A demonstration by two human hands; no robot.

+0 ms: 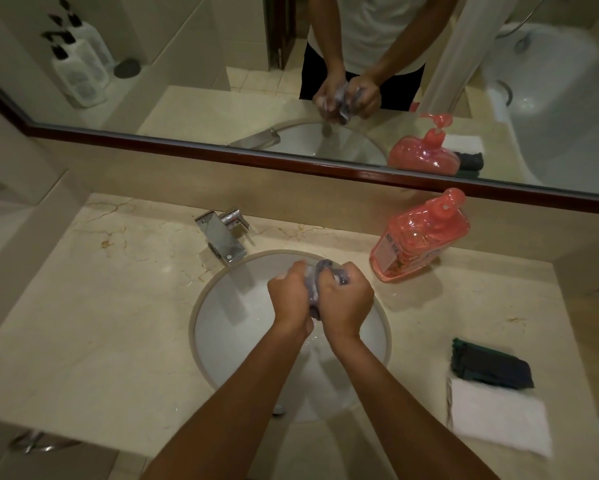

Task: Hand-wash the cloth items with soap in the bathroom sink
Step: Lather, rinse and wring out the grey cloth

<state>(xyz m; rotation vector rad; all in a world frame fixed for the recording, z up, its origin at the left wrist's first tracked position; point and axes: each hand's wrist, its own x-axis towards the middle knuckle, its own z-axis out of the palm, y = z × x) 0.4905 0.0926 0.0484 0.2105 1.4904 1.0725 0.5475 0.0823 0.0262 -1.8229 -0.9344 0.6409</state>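
I am scrubbing: my left hand and right hand each have a tight grip on the soapy grey cloth, bunched between them over the sink. Next probably comes rinsing under the tap, far left.

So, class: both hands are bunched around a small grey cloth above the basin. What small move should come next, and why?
Probably keep rubbing the grey cloth between the left hand and right hand, still over the sink. Whitish suds seem to show on the fingers, no water runs from the tap, and the dark cloths wait on the counter.
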